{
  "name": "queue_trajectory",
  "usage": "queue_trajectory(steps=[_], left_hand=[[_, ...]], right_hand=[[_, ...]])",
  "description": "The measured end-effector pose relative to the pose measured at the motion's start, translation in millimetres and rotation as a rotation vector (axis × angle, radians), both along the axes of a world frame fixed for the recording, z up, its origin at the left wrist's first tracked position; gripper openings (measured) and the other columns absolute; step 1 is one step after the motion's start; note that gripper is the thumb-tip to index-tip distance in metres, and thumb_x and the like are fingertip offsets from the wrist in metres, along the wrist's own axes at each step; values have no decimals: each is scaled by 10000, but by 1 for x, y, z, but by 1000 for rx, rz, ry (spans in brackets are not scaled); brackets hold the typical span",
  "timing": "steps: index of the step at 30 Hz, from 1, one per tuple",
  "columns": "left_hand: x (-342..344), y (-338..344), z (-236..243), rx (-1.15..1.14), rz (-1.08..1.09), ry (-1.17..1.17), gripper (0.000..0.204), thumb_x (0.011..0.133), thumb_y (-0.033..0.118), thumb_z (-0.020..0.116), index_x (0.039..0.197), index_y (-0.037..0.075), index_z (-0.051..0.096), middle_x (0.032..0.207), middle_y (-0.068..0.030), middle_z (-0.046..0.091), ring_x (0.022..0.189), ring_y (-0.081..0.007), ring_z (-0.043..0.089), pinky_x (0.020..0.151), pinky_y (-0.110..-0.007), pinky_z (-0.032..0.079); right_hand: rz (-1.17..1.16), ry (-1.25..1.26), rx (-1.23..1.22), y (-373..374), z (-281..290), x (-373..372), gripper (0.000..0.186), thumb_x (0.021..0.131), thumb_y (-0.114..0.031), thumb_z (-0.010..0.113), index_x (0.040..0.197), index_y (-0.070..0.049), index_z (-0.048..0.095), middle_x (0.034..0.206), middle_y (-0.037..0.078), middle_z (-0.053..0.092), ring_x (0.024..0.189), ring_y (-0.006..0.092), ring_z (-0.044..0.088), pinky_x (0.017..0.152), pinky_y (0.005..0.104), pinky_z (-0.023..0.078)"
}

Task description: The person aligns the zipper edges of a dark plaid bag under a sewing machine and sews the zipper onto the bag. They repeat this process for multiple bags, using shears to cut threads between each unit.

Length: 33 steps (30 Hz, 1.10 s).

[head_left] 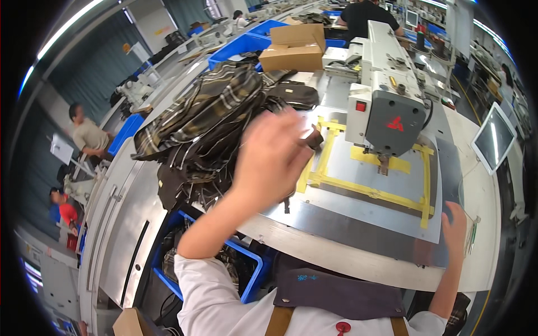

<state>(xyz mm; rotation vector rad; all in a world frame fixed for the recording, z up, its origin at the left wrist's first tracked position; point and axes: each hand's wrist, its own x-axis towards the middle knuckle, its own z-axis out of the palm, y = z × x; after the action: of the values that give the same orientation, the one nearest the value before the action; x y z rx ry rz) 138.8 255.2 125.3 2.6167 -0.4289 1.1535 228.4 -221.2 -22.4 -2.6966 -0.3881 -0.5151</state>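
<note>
My left hand (272,154) is smeared by motion in front of a heap of plaid fabric pieces (202,106) in brown, black and white. Close to its fingertips is a small dark brown piece (316,138); whether the fingers grip it I cannot tell. To the right of that hand stands a white and grey industrial sewing machine (395,106). Its needle area is above a metal plate (358,176) framed with yellow tape. My right hand (456,224) is at the right part of the table, fingers stretched out, holding nothing visible.
Behind the heap are an open cardboard box (294,53) and a blue bin (238,49). A blue crate (255,269) with fabric sits below the table's front edge. On the right are a tablet screen (494,137) and thin tools (473,232). Other people work farther off.
</note>
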Motion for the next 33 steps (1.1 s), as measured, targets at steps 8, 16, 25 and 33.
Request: queue_trajectory(steps=[8, 16, 25, 33], left_hand=[[-55, 155, 75, -98, 612, 54, 390, 866, 250, 676, 1195, 46, 623, 1178, -143, 647, 1124, -299, 590, 994, -356, 421], [-111, -26, 108, -66, -370, 44, 88, 851, 102, 630, 905, 32, 636, 842, -70, 682, 763, -186, 641, 671, -309, 515], [-131, -53, 108, -339, -789, 108, 30, 809, 67, 677, 823, 90, 663, 763, 0, 651, 684, -129, 611, 605, -249, 477], [-173, -32, 109, -601, -1136, 13, 111, 766, 40, 719, 817, 138, 712, 773, 47, 671, 726, -70, 628, 640, -193, 466]], right_hand=[[691, 63, 239, 150, 76, -7, 246, 786, -59, 666, 1032, -51, 667, 1026, 112, 661, 1000, 294, 595, 909, 386, 450], [1727, 283, 750, 230, 203, -74, 105, 839, -101, 652, 922, -62, 702, 851, 64, 692, 744, 179, 644, 701, 310, 503], [1960, 178, 854, 238, 209, -79, 159, 903, -208, 560, 967, -105, 664, 802, 14, 647, 721, 134, 589, 719, 279, 477], [2041, -240, 919, 248, 208, -76, 224, 960, -302, 479, 1006, -143, 630, 758, -31, 606, 700, 93, 540, 735, 252, 454]])
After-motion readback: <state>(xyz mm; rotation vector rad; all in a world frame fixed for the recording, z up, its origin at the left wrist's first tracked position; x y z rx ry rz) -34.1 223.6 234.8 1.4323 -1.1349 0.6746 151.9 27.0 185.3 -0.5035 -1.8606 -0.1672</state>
